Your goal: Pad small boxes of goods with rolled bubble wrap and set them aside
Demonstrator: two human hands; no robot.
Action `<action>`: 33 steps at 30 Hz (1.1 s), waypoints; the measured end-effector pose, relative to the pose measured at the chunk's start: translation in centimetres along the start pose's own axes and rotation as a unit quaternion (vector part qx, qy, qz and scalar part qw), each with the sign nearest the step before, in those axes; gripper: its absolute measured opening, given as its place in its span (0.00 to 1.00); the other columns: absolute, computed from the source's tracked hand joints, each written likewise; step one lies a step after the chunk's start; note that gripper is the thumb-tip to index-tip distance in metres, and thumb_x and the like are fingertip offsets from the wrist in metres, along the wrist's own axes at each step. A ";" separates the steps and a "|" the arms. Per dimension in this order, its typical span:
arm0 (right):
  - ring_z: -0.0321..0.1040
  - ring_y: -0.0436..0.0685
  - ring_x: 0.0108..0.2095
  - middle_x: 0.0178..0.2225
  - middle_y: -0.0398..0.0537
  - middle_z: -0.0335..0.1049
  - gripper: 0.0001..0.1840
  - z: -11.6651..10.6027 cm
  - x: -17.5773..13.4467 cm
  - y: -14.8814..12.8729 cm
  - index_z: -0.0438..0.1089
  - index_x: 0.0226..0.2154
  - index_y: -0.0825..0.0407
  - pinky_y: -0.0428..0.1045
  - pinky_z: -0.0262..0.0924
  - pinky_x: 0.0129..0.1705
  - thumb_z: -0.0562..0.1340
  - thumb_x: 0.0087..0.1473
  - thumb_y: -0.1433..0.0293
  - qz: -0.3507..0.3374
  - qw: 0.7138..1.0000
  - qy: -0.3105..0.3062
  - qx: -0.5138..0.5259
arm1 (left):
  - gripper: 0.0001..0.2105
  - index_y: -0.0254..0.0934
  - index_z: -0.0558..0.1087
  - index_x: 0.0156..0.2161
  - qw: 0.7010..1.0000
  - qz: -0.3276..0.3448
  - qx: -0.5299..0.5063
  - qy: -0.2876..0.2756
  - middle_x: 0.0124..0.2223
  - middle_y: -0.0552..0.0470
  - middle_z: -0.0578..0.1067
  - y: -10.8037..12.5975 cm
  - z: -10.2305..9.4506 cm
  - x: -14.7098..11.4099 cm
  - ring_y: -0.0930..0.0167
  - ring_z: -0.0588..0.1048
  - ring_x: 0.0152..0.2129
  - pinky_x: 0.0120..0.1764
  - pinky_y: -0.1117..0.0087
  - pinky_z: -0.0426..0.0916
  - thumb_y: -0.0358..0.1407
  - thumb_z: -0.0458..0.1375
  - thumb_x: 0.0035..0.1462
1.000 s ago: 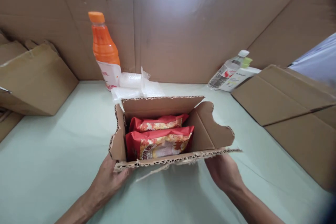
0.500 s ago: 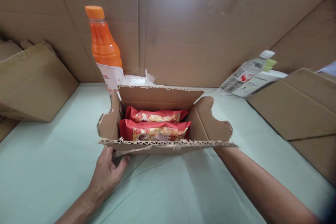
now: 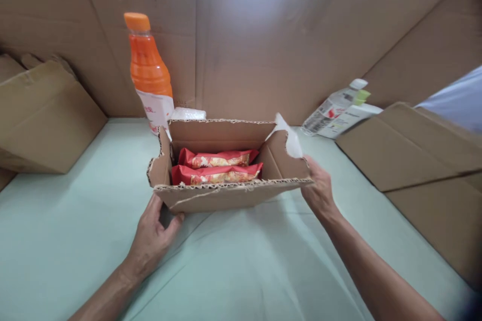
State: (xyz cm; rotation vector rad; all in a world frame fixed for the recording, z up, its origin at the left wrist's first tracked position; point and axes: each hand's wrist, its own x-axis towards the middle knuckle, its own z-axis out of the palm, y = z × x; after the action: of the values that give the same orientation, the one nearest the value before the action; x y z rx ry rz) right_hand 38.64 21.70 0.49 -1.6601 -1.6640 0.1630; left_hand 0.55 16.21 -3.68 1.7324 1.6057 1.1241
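Note:
An open cardboard box [image 3: 226,200] with ragged cut edges sits before me, two red snack packets [image 3: 226,174] lying side by side in it. My left hand [image 3: 154,230] is closed on its near left corner, thumb along the front and fingers partly hidden. At the right end, my right hand [image 3: 318,185] grips the box wall from outside, its fingertips out of sight. A thin white piece [image 3: 289,136] shows beyond the notched right wall; whether the right hand touches it I cannot tell. Just behind the left end stands an orange drink bottle [image 3: 149,67].
Behind the box lies white bubble wrap [image 3: 189,113]. A clear bottle [image 3: 331,105] and a white pack [image 3: 352,118] lean at the back right. Cardboard boxes flank the pale green table, at left [image 3: 48,115] and right [image 3: 410,145]; a cardboard wall [image 3: 244,60] closes the back.
My right hand has come into sight at the box's right end; before, it was hidden behind the front wall. The white piece now shows at the box's right. My left hand keeps its place.

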 end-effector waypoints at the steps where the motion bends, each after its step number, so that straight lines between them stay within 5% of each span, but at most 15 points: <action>1: 0.73 0.66 0.51 0.50 0.54 0.76 0.22 -1.8 -2.0 0.4 0.74 0.49 0.49 0.63 0.66 0.53 0.52 0.65 0.57 -0.009 1.000 -0.016 -0.025 | 0.15 0.39 0.70 0.45 1.000 -0.004 -0.001 -0.004 0.37 0.50 0.74 0.1 -0.1 0.0 0.65 0.74 0.33 0.27 0.70 0.66 0.42 0.58 0.54; 5: 0.70 0.70 0.55 0.55 0.53 0.73 0.18 -7.8 -9.1 0.7 0.76 0.49 0.42 0.68 0.64 0.54 0.60 0.60 0.56 -0.100 0.965 -0.191 -0.151 | 0.13 0.39 0.70 0.42 1.000 -0.012 0.001 -0.012 0.36 0.52 0.72 0.2 -0.5 0.0 0.66 0.72 0.32 0.27 0.70 0.64 0.42 0.59 0.52; 8: 0.66 0.71 0.59 0.62 0.54 0.66 0.25 -9.8 -10.8 -1.4 0.73 0.55 0.41 0.69 0.63 0.56 0.66 0.55 0.53 -0.092 0.963 -0.206 -0.149 | 0.11 0.39 0.69 0.38 1.000 -0.003 0.005 -0.007 0.34 0.52 0.71 0.6 -0.6 0.0 0.66 0.71 0.32 0.32 0.68 0.66 0.43 0.59 0.52; 11: 0.66 0.67 0.60 0.61 0.53 0.67 0.24 -8.4 -9.8 -4.4 0.70 0.57 0.43 0.65 0.65 0.57 0.63 0.60 0.55 -0.027 0.986 -0.161 -0.041 | 0.11 0.39 0.69 0.38 0.999 0.026 0.015 0.016 0.36 0.52 0.70 1.1 -0.5 -0.3 0.67 0.71 0.34 0.38 0.66 0.69 0.42 0.59 0.52; 14: 0.73 0.64 0.51 0.57 0.56 0.71 0.27 -3.9 -8.4 -6.9 0.66 0.59 0.47 0.61 0.70 0.50 0.61 0.60 0.57 0.027 0.981 -0.176 0.080 | 0.12 0.38 0.71 0.43 0.999 0.030 0.026 0.036 0.37 0.53 0.69 0.9 -0.5 -0.6 0.70 0.71 0.30 0.36 0.67 0.70 0.41 0.58 0.54; 17: 0.73 0.64 0.49 0.54 0.57 0.72 0.30 0.9 -7.9 -8.6 0.64 0.61 0.51 0.61 0.71 0.48 0.61 0.56 0.61 0.040 0.975 -0.160 0.148 | 0.17 0.38 0.71 0.49 0.999 0.010 -0.018 0.036 0.37 0.53 0.70 -0.1 -0.8 -0.3 0.71 0.72 0.29 0.35 0.67 0.72 0.41 0.59 0.55; 20: 0.70 0.65 0.55 0.58 0.57 0.70 0.34 3.1 -7.7 -9.4 0.60 0.64 0.50 0.62 0.70 0.52 0.61 0.56 0.63 0.019 0.974 -0.156 0.162 | 0.28 0.37 0.66 0.58 0.992 -0.016 -0.121 0.025 0.49 0.46 0.73 -1.1 -1.4 0.5 0.67 0.78 0.38 0.44 0.63 0.74 0.42 0.62 0.53; 22: 0.67 0.65 0.58 0.60 0.55 0.69 0.31 2.6 -7.2 -8.9 0.63 0.63 0.48 0.65 0.65 0.58 0.60 0.57 0.65 -0.030 0.978 -0.164 0.124 | 0.32 0.38 0.63 0.62 0.985 -0.042 -0.167 0.022 0.56 0.42 0.71 -1.4 -1.7 0.9 0.65 0.78 0.43 0.48 0.60 0.74 0.42 0.63 0.51; 25: 0.64 0.66 0.61 0.60 0.53 0.68 0.26 0.4 -5.6 -6.4 0.68 0.58 0.47 0.67 0.56 0.63 0.59 0.57 0.66 -0.077 0.991 -0.110 0.005 | 0.30 0.37 0.66 0.60 0.984 -0.086 -0.157 0.027 0.53 0.42 0.74 -1.3 -2.0 1.2 0.66 0.78 0.40 0.47 0.60 0.73 0.43 0.63 0.52; 29: 0.67 0.71 0.57 0.56 0.58 0.71 0.26 -1.9 -4.3 -2.2 0.71 0.54 0.51 0.69 0.59 0.58 0.60 0.53 0.64 0.021 0.982 -0.130 -0.135 | 0.27 0.35 0.70 0.56 0.989 -0.092 -0.117 0.024 0.44 0.45 0.76 -1.0 -1.9 1.1 0.67 0.76 0.36 0.43 0.62 0.73 0.45 0.62 0.52; 33: 0.74 0.68 0.44 0.40 0.54 0.78 0.13 -3.0 -6.8 -2.1 0.75 0.38 0.50 0.65 0.66 0.49 0.60 0.55 0.61 0.032 0.975 -0.170 -0.139 | 0.26 0.34 0.71 0.55 0.992 -0.075 -0.099 0.020 0.44 0.46 0.75 -0.7 -1.9 1.3 0.68 0.76 0.35 0.41 0.64 0.72 0.46 0.61 0.53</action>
State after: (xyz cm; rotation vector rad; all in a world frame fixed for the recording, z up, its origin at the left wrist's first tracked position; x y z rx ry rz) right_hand 37.74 14.08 1.00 -1.9830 -1.9584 0.2697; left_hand -1.46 17.27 -3.05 1.4460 1.5627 1.2067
